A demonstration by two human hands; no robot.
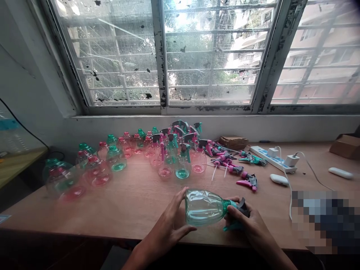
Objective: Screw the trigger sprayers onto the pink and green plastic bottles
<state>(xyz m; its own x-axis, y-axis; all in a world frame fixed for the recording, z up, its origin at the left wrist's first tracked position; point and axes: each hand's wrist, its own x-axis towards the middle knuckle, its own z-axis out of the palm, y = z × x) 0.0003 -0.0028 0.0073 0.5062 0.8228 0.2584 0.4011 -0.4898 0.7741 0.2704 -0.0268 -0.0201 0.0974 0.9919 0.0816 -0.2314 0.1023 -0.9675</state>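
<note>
A clear green-tinted spray bottle lies sideways in the air over the front edge of the table, its base toward the left. My right hand is closed around the neck and the grey and teal trigger sprayer at the bottle's right end. Beside the base is my left hand, fingers stretched out and thumb apart, curved loosely about the bottle's end. Its fingertips are close to the upper edge of the base; whether they touch cannot be made out.
Pink and green bottles without sprayers stand at left. Several bottles with sprayers fitted stand in the middle. Loose trigger sprayers lie right of them. Farther right are a power strip with cables, a white device and a cardboard box.
</note>
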